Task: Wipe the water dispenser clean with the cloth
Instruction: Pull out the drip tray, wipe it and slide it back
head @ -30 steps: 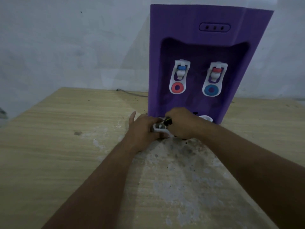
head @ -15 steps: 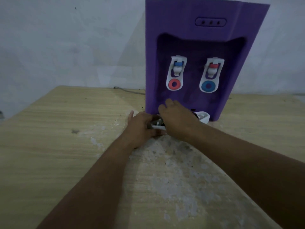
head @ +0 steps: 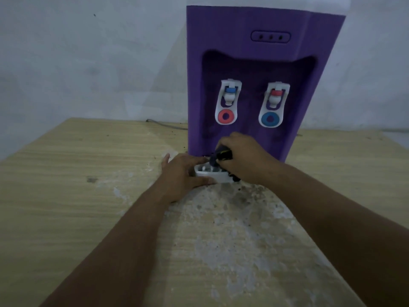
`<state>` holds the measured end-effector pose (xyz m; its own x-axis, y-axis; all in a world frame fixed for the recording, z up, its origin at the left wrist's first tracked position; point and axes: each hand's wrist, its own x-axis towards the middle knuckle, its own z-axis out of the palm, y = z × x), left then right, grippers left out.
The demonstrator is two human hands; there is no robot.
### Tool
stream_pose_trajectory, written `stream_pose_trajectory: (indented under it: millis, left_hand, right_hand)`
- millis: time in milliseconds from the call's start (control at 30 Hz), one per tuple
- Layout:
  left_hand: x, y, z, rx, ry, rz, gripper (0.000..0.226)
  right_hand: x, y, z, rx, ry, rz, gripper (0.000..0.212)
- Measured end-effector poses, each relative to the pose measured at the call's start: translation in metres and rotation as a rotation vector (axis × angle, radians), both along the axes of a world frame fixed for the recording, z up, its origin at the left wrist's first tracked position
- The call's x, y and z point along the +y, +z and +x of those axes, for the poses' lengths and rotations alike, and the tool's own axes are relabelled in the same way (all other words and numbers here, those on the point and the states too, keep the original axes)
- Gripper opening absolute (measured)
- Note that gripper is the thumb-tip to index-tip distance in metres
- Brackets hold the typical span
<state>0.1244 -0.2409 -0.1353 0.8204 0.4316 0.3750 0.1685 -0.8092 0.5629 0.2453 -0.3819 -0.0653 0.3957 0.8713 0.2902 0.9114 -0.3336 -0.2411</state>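
Note:
A purple water dispenser stands at the back of the wooden table, with two white taps in its recess. At its foot sits the white drip tray. My left hand grips the tray's left end and holds it steady. My right hand is closed around a dark cloth, bunched up and pressed down into the tray. Most of the cloth is hidden inside my fist, and my right hand covers the tray's right part.
The wooden table has a pale worn patch in front of the dispenser. A grey cable runs along the table's back edge to the left of the dispenser. A bare wall rises behind.
My right hand has closed into a fist on the dark cloth over the tray; half a second ago it lay flatter across the tray. My left hand stays on the tray's left end.

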Motion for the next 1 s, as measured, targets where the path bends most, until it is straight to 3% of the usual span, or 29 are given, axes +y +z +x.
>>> stream_pose_trajectory:
  millis: [100,200,300,433,667,933,1000]
  left_hand:
    - [0.001,-0.001,0.001,-0.012,-0.021,-0.010,0.044]
    - [0.003,-0.001,0.002,-0.007,-0.033,-0.021,0.035]
    - [0.002,-0.001,0.002,-0.010,-0.034,-0.043,0.029]
    - [0.004,-0.002,0.002,-0.002,-0.011,-0.015,0.040]
    - [0.004,-0.002,0.002,0.001,-0.003,-0.009,0.041]
    - [0.002,0.000,0.000,0.017,-0.008,-0.021,0.018]
    - [0.003,0.000,0.000,0.022,-0.004,-0.017,0.017]
  right_hand:
    - [0.006,0.003,-0.005,-0.068,0.073,-0.210,0.014]
    - [0.004,0.025,-0.007,-0.272,0.088,-0.390,0.009]
    - [-0.002,0.043,-0.003,-0.341,0.018,-0.357,0.008]
    - [0.000,0.021,-0.007,-0.320,0.068,-0.264,0.017]
    - [0.014,0.006,-0.010,-0.296,0.095,-0.329,0.013]
    - [0.034,0.016,-0.022,-0.300,0.170,-0.488,0.012]
    - [0.034,0.023,-0.021,-0.390,0.210,-0.591,0.008]
